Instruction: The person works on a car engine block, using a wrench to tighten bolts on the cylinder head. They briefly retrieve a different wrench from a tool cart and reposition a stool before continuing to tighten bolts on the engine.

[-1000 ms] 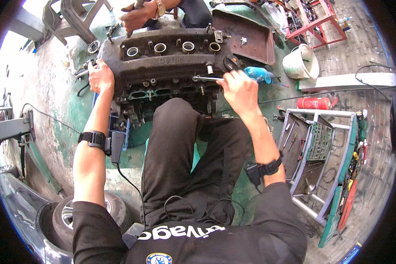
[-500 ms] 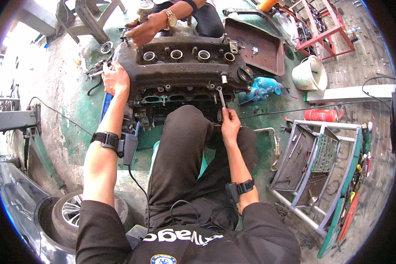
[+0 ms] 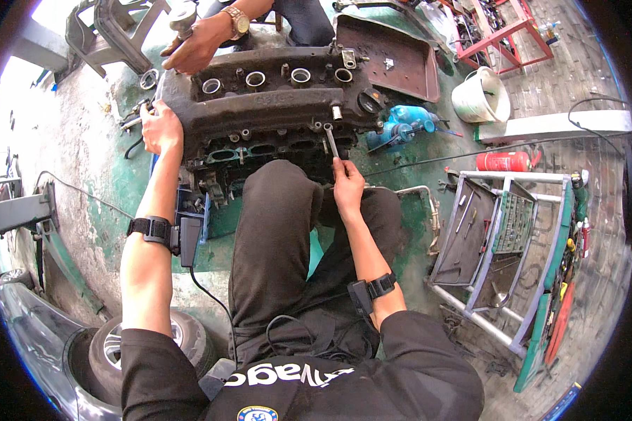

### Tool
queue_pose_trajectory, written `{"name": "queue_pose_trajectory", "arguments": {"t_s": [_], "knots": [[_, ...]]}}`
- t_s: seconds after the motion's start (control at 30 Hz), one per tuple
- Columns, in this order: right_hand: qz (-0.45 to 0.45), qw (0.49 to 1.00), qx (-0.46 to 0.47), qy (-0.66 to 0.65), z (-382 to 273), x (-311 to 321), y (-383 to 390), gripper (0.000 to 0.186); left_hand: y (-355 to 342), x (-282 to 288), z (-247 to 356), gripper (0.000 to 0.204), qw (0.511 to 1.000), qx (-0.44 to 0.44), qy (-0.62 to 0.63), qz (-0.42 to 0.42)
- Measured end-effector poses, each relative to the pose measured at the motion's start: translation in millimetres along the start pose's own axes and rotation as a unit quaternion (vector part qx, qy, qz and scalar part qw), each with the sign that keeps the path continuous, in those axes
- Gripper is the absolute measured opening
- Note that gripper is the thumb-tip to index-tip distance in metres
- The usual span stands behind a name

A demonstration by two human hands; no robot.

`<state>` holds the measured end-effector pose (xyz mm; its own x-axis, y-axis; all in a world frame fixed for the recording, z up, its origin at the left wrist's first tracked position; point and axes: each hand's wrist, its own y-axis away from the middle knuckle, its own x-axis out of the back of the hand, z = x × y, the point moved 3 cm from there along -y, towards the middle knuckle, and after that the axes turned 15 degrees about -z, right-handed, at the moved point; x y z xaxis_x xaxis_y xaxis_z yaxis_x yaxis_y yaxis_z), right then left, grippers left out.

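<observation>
A dark, grimy engine cylinder head with its valve cover (image 3: pixel 260 105) stands in front of my knees, with round metal-rimmed holes along its top. My left hand (image 3: pixel 163 130) grips the cover's left end, its fingers curled over the edge. Low in front of the cover, my right hand (image 3: pixel 347 184) is closed around a wrench (image 3: pixel 333 144), whose ring end sits at a bolt on the cover's near right edge. Across the engine, a co-worker's hand (image 3: pixel 202 43) holds a tool with a rounded metal end (image 3: pixel 183 17) over the far left corner.
A rusty tray (image 3: pixel 407 63) lies beyond the engine's right end, near blue bottles (image 3: pixel 407 126) and a white bucket (image 3: pixel 481 97). To the right are a fire extinguisher (image 3: pixel 502 162) and a tool cart (image 3: pixel 470 298). A wheel (image 3: pixel 189 344) lies at lower left.
The whole view has shifted, with the engine now further left and higher. My right hand and the wrench handle have swung slightly. The co-worker's hand is still at the far left corner.
</observation>
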<state>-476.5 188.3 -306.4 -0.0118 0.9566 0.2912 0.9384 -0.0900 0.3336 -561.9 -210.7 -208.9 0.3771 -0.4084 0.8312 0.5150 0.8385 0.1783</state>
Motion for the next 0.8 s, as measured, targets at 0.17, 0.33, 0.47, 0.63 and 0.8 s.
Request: {"name": "queue_pose_trajectory", "arguments": {"t_s": [0.17,0.33,0.47,0.63,0.8], "knots": [[0.0,1.0,0.01,0.0,-1,-4,3,0.033,0,0,0,0.054,1.0,0.007,-0.007,-0.009],[0.033,0.999,0.028,0.009,0,-10,10,0.034,-1,0,0,0.054,1.0,0.009,-0.005,0.001],[0.034,0.999,0.005,-0.009,5,-13,12,0.034,-1,0,0,0.053,1.0,0.009,-0.008,0.003],[0.029,0.999,0.014,0.002,7,-8,8,0.034,1,1,1,0.054,1.0,0.011,-0.005,-0.003],[-0.045,0.997,0.016,0.068,-5,32,-16,0.035,2,2,2,0.055,1.0,0.006,-0.012,-0.002]]}}
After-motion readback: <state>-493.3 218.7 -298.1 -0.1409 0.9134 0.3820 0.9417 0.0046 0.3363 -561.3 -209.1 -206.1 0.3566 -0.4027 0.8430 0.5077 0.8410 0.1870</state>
